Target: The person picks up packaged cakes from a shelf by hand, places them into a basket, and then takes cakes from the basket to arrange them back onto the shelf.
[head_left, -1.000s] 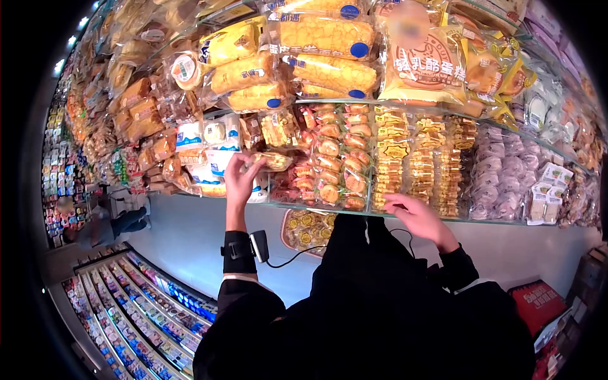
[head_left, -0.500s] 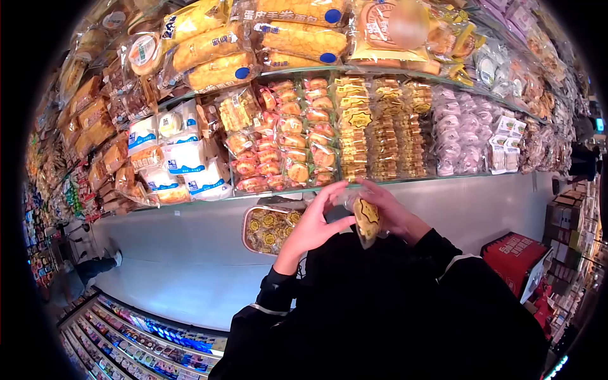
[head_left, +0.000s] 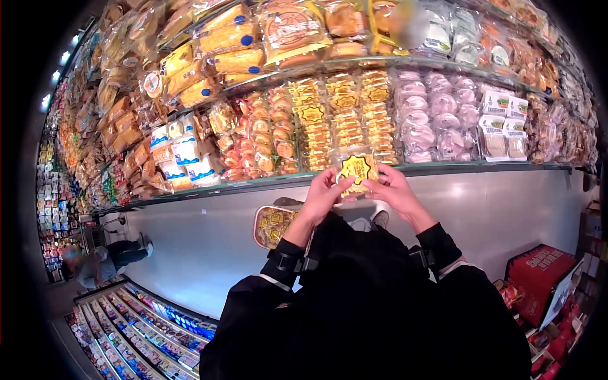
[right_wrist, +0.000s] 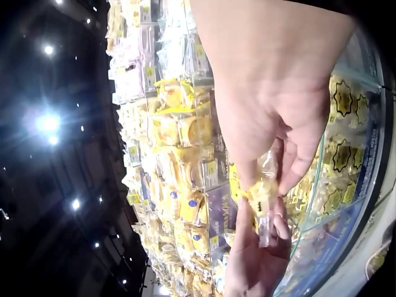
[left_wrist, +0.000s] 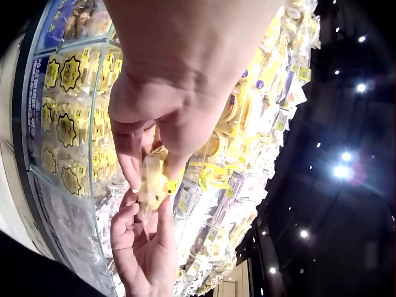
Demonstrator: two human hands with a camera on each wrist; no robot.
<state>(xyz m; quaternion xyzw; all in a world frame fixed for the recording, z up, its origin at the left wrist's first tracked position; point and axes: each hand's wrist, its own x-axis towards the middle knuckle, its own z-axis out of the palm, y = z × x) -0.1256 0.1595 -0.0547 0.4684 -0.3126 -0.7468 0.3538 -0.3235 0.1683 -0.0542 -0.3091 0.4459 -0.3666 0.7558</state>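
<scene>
In the head view, a small clear packet (head_left: pixel 356 172) with a yellow, black-edged star label faces up just in front of the shelf edge. My left hand (head_left: pixel 324 197) pinches its left side, thumb over the front. The right side is pinched by my right hand (head_left: pixel 400 195) in the same way. Both wrist views show the packet edge-on between the two hands, with pale yellow food inside the film. Right behind it stand rows of packets (head_left: pixel 348 126) with similar star labels.
Glass-edged shelves (head_left: pixel 278 182) carry pink-wrapped buns (head_left: pixel 259 136), lilac packets (head_left: pixel 415 120) and white packs (head_left: pixel 187 152). Below the shelf is a basket (head_left: pixel 256 231) with star-labelled packets. A red box (head_left: pixel 538 278) stands at right; a person (head_left: pixel 101 263) is far left.
My left hand, earlier pinching a packet over the shelf, has come back to the middle. My right hand left the shelf edge and joined it. The star-labelled packet turned from edge-on to label up.
</scene>
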